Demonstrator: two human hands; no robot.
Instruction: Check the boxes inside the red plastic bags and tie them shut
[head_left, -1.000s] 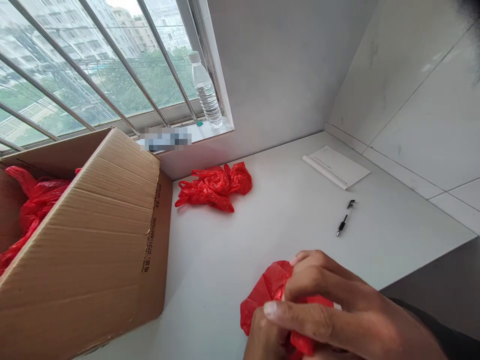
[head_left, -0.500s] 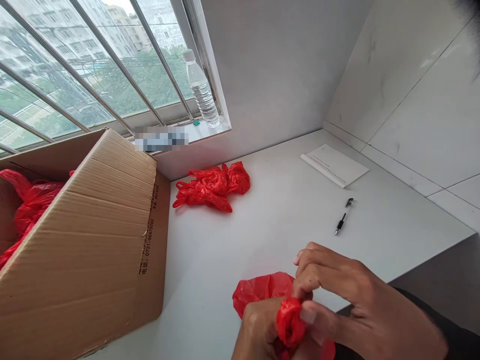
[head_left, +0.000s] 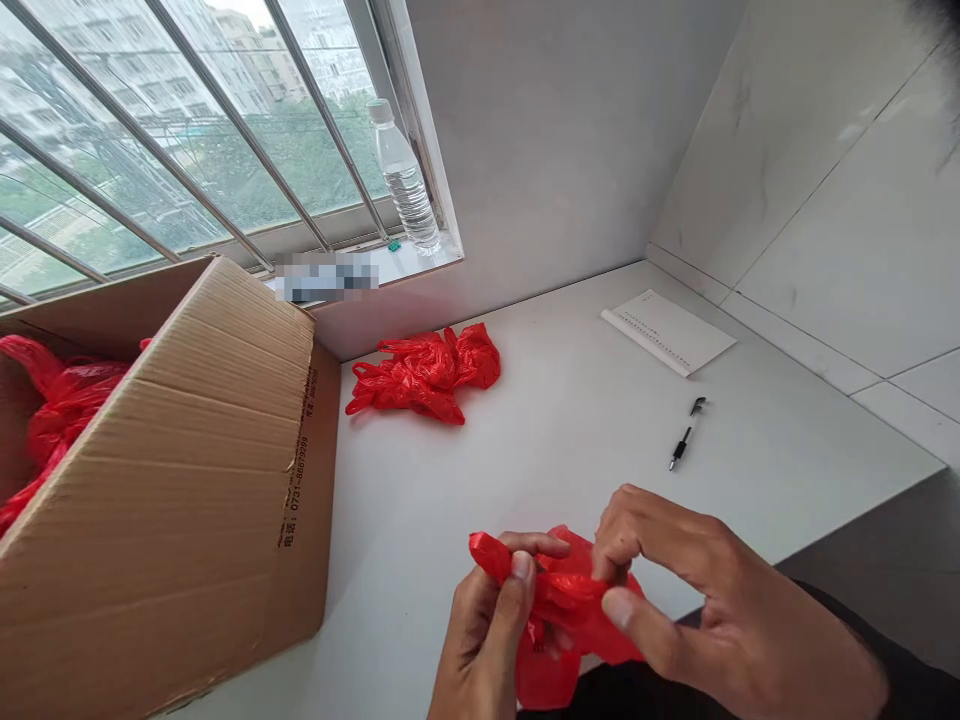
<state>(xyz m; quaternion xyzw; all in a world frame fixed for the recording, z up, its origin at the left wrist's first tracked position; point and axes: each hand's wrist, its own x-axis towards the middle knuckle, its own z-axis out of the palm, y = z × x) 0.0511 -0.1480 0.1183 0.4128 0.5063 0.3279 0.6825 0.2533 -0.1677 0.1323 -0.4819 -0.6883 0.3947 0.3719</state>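
A crumpled red plastic bag [head_left: 564, 600] is held between both my hands just above the white table [head_left: 540, 440] near its front edge. My left hand [head_left: 487, 630] pinches the bag's left end between thumb and fingers. My right hand [head_left: 690, 600] grips its right side with fingers curled over the plastic. More red bags [head_left: 426, 374] lie in a heap at the back of the table below the window sill. A large open cardboard box [head_left: 187, 480] stands at the left with red bags [head_left: 52, 410] inside it.
A black pen [head_left: 687, 436] and a white sheet of paper [head_left: 667, 330] lie on the right part of the table. A clear water bottle [head_left: 403, 180] stands on the window sill by the barred window. Tiled walls close the table at the back and right.
My hands have risen slightly and pulled apart, spreading the bunched red bag between them. My left hand's fingers now show, pinching the bag's left end.
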